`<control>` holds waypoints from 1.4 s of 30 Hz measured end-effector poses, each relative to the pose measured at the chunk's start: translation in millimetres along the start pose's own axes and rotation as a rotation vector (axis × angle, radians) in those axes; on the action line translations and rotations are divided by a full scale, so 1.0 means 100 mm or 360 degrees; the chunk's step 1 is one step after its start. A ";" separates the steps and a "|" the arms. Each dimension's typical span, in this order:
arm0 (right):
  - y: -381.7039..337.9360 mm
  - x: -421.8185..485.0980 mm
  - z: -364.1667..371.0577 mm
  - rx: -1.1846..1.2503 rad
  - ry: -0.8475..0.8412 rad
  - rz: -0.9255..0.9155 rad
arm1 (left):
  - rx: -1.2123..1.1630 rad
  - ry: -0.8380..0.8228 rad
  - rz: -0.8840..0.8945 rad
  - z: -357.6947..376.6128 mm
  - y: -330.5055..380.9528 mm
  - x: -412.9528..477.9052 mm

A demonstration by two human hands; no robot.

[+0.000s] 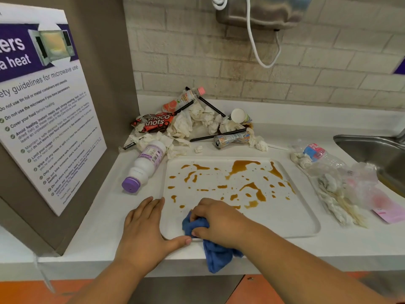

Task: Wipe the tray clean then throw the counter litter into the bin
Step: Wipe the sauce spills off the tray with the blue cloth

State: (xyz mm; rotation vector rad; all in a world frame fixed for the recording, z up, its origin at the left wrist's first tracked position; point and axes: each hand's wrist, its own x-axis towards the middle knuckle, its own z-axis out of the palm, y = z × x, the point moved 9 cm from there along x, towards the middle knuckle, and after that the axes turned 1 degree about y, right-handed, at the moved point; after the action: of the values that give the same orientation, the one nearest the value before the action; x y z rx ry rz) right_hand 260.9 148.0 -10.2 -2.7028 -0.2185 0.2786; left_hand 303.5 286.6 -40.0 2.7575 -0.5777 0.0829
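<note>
View from your head camera over the counter point(105, 216). The white tray point(285, 216) lies flat at the centre and holds only scattered brown liquid spills point(245, 168), thickest toward its far edge, plus part of the blue cloth point(215, 253). Your right hand point(221, 222) has its grip curled around the bunched cloth at the tray's near-left corner, and the loose end hangs over the counter edge. Your left hand point(144, 227) has a flat, open grip with straight fingers resting on the counter against the tray's left rim, thumb along the near rim; it holds nothing. Left of the tray lies one capped white bottle point(144, 165) on its side, purple cap toward you; its contents cannot be told. Beyond the tray's far edge sits the litter heap: one red snack wrapper point(156, 122), one juice bottle point(182, 99) with a pink cap, one white cup point(240, 116) tipped over, one crushed can point(232, 138), at least three black straws point(217, 135) and many crumpled tissues point(197, 121). Right of the tray lie one clear plastic bottle point(317, 154), apparently empty, more twisted tissues, one clear plastic bag point(359, 183) and one pink paper point(390, 212). Farther right is the steel sink point(372, 145). A microwave poster point(43, 106) stands well left of the tray.
</note>
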 end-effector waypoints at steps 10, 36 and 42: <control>-0.10 0.10 0.00 -0.0033 -0.0065 0.0001 | -0.0046 0.0014 0.0017 -0.01 0.00 -0.01; -0.38 0.44 0.02 -0.0206 -0.0088 -0.0034 | -0.0061 0.0043 0.0055 -0.02 0.02 0.00; -0.15 0.13 -0.03 -0.0047 -0.0030 -0.0006 | -0.0044 0.0013 0.0015 -0.04 0.02 -0.01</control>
State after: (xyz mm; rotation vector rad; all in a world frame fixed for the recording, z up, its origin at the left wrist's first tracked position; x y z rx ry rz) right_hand 272.9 162.6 -3.3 -2.7296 -0.2349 0.3023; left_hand 302.4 286.8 -35.7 2.7264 -0.5851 0.0878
